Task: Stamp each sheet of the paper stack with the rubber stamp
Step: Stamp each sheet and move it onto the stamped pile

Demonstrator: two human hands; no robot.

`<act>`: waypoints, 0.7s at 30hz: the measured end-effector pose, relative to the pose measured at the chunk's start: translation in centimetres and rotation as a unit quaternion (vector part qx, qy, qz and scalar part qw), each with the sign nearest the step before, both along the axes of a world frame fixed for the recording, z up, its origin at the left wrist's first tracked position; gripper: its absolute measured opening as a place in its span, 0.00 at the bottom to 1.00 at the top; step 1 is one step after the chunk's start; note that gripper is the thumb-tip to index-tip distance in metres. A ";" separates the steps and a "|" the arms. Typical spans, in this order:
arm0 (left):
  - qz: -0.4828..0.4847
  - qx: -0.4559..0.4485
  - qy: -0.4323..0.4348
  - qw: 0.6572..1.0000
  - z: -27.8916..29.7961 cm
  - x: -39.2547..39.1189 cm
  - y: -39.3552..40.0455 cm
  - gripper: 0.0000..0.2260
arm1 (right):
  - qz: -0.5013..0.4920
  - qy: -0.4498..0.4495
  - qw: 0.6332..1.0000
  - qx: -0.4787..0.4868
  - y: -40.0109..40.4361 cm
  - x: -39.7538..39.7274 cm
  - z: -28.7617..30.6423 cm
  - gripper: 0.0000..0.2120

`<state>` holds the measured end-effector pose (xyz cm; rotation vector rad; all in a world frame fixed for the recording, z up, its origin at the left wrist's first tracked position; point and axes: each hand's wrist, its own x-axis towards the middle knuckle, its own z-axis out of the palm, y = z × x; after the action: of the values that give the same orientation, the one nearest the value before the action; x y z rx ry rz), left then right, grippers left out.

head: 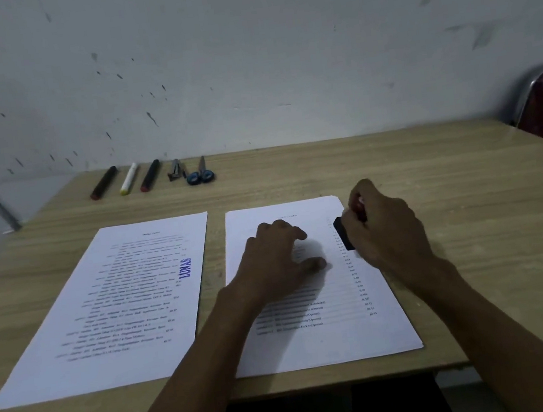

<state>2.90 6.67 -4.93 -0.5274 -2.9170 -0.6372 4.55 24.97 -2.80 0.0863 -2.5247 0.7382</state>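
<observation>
**Stamp poised at the right margin of the top sheet**

Head view: your right hand (383, 225) is closed around the rubber stamp (344, 233), fingers wrapped on its reddish handle with the dark block showing at the left of your fist. The block sits over the right-hand margin of the paper stack (318, 338), which lies on the bench (430, 167) directly in front of you. Whether the face is already touching the paper cannot be told from here. Your left hand (279, 262) rests flat on the middle of the same sheet, fingers spread wide, holding nothing and simply pinning the page.

To the left, just beside the stack, lies a stamped sheet (111, 313) carrying a blue "LUNAS" mark (186, 267) along its right edge, so I judge you are about to make or are making the matching mark here.

The stamp is light and rigid; keep hold of the handle and press squarely so the face does not rock and smear. The paper is thin, limp and likely to slide on the smooth bench. Keep your flat hand on it, and lift the sheet afterwards by a corner or edge, away from wet ink.
</observation>
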 end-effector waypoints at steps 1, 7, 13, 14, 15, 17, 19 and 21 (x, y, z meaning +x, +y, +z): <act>-0.004 -0.014 -0.005 1.000 -0.2 0.0 0.2 0.29 | -0.004 -0.002 1.000 0.011 -0.1 0.0 -0.2 0.06; -0.005 -0.029 -0.009 1.000 -0.8 -0.2 0.4 0.29 | -0.027 -0.006 0.998 0.061 -0.1 0.0 -1.0 0.07; -0.005 -0.022 -0.008 1.000 -1.1 -0.1 0.3 0.29 | -0.030 -0.023 0.996 0.084 -0.5 0.1 -1.3 0.06; -0.004 -0.021 -0.008 1.000 -1.1 -0.1 0.2 0.29 | -0.031 -0.025 0.995 0.090 -0.6 0.1 -1.3 0.06; -0.004 -0.021 -0.007 1.000 -1.1 -0.1 0.2 0.29 | -0.034 -0.028 0.994 0.096 -0.7 0.1 -1.4 0.06; -0.005 -0.022 -0.007 1.000 -1.1 -0.2 0.2 0.30 | -0.035 -0.034 0.994 0.103 -0.8 0.1 -1.5 0.06; -0.005 -0.022 -0.005 1.000 -1.1 -0.2 0.2 0.30 | -0.034 -0.036 0.993 0.103 -0.7 0.1 -1.6 0.05; -0.004 -0.019 -0.002 1.000 -1.2 -0.2 0.1 0.29 | -0.032 -0.038 0.993 0.106 -0.7 0.1 -1.6 0.05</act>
<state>2.70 6.82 -6.08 -0.5433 -2.9385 -0.5850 4.60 24.25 -4.38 0.0517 -2.6582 0.4545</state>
